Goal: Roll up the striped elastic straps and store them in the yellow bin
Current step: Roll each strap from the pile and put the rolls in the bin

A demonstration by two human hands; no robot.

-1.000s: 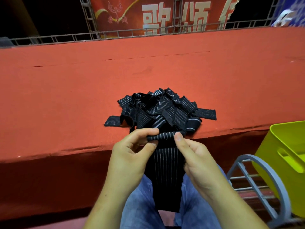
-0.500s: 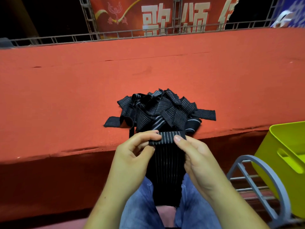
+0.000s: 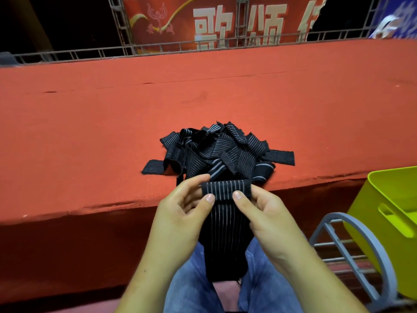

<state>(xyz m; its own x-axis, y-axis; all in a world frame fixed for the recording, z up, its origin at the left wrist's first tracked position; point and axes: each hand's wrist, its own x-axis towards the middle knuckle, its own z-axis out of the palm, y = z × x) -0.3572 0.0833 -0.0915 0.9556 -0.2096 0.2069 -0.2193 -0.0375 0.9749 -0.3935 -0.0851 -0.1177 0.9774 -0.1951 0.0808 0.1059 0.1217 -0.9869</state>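
A black strap with thin white stripes (image 3: 225, 224) hangs down over my lap, its top end folded into a small roll at chest height. My left hand (image 3: 180, 213) pinches the roll's left end between thumb and fingers. My right hand (image 3: 264, 211) pinches the right end, thumb on the front. Behind my hands a loose pile of several striped straps (image 3: 216, 152) lies on the red carpeted platform (image 3: 112, 123) near its front edge. The yellow bin (image 3: 388, 213) stands low at the right, and what lies inside it is hidden.
A grey metal rack with a curved frame (image 3: 352, 242) stands between my right knee and the bin. A metal railing (image 3: 158, 49) and a red banner with white characters (image 3: 225, 21) close off the platform's far side. My legs in blue jeans (image 3: 187, 285) are below.
The folded top of the strap has grown into a thicker roll. The hanging tail has shortened a little. Both hands stayed in place in front of the pile.
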